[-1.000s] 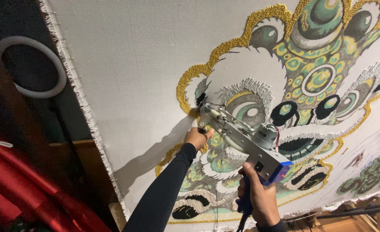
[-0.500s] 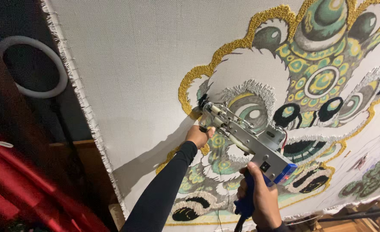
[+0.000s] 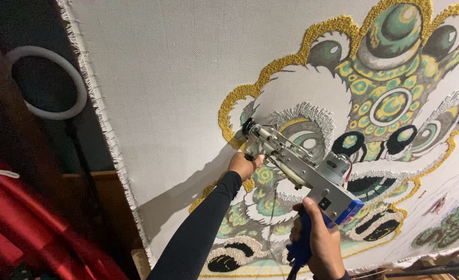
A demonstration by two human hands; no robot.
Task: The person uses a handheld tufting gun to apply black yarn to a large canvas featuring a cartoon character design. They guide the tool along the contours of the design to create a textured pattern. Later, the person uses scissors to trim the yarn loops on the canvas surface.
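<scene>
Right hand (image 3: 316,239) gripping blue handle of grey metal tufting gun (image 3: 302,171); left hand (image 3: 244,165) fingers curled round front grip, nose touching white woven backing cloth (image 3: 177,78). White ring light (image 3: 46,83) well left of cloth, red fabric (image 3: 27,228) below it.

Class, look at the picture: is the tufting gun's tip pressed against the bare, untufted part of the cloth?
No, the tufting gun tip meets the cloth at the gold tufted outline.

Your silver-grey metal tufting gun (image 3: 303,168) has a bright blue rear corner and a blue handle, and a thin red wire shows beside its motor. It stands out against the off-white woven backing cloth (image 3: 172,83), whose frayed edge is pale. The tufted lion-dance face design (image 3: 374,103) carries a mustard-gold looped outline, green and teal rings with yellow centres, white fluffy patches and black ovals. A white ring light (image 3: 48,83) glows against darkness, above deep red fabric (image 3: 22,228). Your left sleeve (image 3: 198,233) is black.
</scene>
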